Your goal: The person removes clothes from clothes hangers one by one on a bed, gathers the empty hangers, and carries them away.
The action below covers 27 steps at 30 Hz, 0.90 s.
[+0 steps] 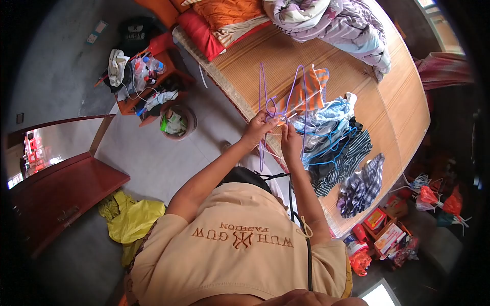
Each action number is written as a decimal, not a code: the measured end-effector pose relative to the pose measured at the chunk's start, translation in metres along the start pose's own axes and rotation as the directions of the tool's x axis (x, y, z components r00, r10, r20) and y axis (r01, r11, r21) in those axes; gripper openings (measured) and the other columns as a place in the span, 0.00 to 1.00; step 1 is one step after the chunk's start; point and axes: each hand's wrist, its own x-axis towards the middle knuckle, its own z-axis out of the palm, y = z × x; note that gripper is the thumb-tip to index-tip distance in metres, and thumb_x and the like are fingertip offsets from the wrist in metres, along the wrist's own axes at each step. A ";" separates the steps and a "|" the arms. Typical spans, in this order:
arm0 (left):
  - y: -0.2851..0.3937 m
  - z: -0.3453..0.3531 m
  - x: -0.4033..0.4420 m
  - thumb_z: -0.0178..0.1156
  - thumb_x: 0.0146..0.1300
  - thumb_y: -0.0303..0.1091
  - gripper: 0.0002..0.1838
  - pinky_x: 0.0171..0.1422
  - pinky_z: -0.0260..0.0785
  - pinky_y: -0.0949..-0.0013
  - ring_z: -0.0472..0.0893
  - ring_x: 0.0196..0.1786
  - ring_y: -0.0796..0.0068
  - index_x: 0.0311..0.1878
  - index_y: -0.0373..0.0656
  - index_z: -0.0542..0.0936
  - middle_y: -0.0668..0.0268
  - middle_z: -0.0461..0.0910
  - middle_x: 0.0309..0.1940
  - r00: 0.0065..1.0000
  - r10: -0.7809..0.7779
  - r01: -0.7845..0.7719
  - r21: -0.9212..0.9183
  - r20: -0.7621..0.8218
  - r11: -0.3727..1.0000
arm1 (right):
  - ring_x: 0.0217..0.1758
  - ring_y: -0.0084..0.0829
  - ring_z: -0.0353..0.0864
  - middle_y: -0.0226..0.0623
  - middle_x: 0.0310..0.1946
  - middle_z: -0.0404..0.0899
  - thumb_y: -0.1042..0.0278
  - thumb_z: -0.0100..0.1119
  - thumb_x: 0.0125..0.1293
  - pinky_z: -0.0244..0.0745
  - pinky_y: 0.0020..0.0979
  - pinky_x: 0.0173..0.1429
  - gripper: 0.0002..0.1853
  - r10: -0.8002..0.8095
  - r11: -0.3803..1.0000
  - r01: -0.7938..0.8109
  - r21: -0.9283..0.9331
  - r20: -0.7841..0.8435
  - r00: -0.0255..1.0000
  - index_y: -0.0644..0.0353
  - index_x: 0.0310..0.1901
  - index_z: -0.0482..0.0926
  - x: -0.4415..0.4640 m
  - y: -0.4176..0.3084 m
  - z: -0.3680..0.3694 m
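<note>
Both hands are raised in front of my chest, close together at the bed's edge. My left hand (pixel 260 128) is closed on purple wire hangers (pixel 262 86), near their hooks. Close beside it on the right, my right hand (pixel 291 142) has its fingers pressed together at the hangers' hook area; what it pinches is too small to make out. Behind the hangers lies an orange and grey striped cloth (pixel 316 86). Light blue clothes (pixel 332 111), blue hangers (pixel 326 153), dark striped clothing (pixel 357 155) and a checked garment (pixel 363 186) lie on the bed to the right.
The bed (pixel 398 117) has a woven mat, a rumpled quilt (pixel 337 20) and red and orange pillows (pixel 199 35). At the left stand a cluttered small table (pixel 168 76) and a waste bin (pixel 177 122). A yellow bag (pixel 132 217) and boxes (pixel 390 237) lie lower down.
</note>
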 end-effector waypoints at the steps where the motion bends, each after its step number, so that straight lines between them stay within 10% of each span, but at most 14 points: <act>1: 0.001 0.002 0.003 0.60 0.62 0.34 0.19 0.46 0.67 0.79 0.74 0.45 0.85 0.56 0.44 0.69 0.71 0.75 0.48 1.000 0.000 0.000 0.003 0.002 1.000 | 0.26 0.55 0.74 0.54 0.22 0.73 0.54 0.45 0.71 0.63 0.45 0.27 0.17 0.001 1.000 -0.001 0.003 -0.002 1.000 0.60 0.36 0.73 0.003 0.001 -0.002; 6: -0.022 0.013 0.022 0.58 0.65 0.35 0.26 0.52 0.67 0.76 0.72 0.51 0.81 0.64 0.43 0.62 0.70 0.73 0.49 0.979 0.202 -0.206 0.224 0.041 0.953 | 0.26 0.53 0.76 0.52 0.22 0.75 0.55 0.46 0.70 0.65 0.47 0.26 0.14 -0.086 0.995 0.086 0.052 -0.016 0.996 0.58 0.36 0.72 0.010 0.011 -0.001; 17: -0.013 0.029 0.052 0.47 0.71 0.43 0.13 0.43 0.65 0.80 0.71 0.38 0.88 0.55 0.52 0.71 0.75 0.72 0.36 1.000 -0.001 0.000 0.113 0.011 0.994 | 0.24 0.43 0.78 0.42 0.21 0.76 0.51 0.54 0.65 0.69 0.40 0.28 0.19 0.013 0.996 -0.012 0.085 -0.020 1.000 0.58 0.48 0.72 0.042 0.006 -0.006; 19: -0.016 0.032 0.057 0.46 0.72 0.43 0.12 0.43 0.65 0.80 0.71 0.37 0.88 0.52 0.51 0.72 0.75 0.73 0.36 0.998 0.048 -0.040 0.193 -0.035 0.980 | 0.29 0.43 0.77 0.42 0.25 0.76 0.54 0.58 0.62 0.69 0.40 0.32 0.17 0.036 0.992 -0.035 0.124 -0.009 0.999 0.58 0.45 0.73 0.049 0.006 -0.006; 21: -0.024 0.030 0.062 0.47 0.72 0.41 0.11 0.44 0.66 0.80 0.72 0.37 0.87 0.51 0.49 0.72 0.74 0.73 0.35 0.985 0.157 -0.141 0.190 -0.073 0.971 | 0.34 0.44 0.74 0.41 0.30 0.74 0.58 0.63 0.57 0.67 0.41 0.38 0.14 -0.290 0.955 0.295 -0.034 -0.317 0.903 0.57 0.39 0.73 0.057 0.010 -0.002; 27: -0.032 0.029 0.064 0.49 0.70 0.35 0.10 0.49 0.68 0.75 0.75 0.43 0.81 0.46 0.41 0.75 0.70 0.77 0.38 0.922 0.388 -0.340 0.485 0.001 0.806 | 0.36 0.42 0.72 0.38 0.29 0.73 0.62 0.66 0.51 0.61 0.41 0.39 0.12 -0.285 0.959 0.276 -0.071 -0.262 0.922 0.57 0.32 0.73 0.071 0.015 0.005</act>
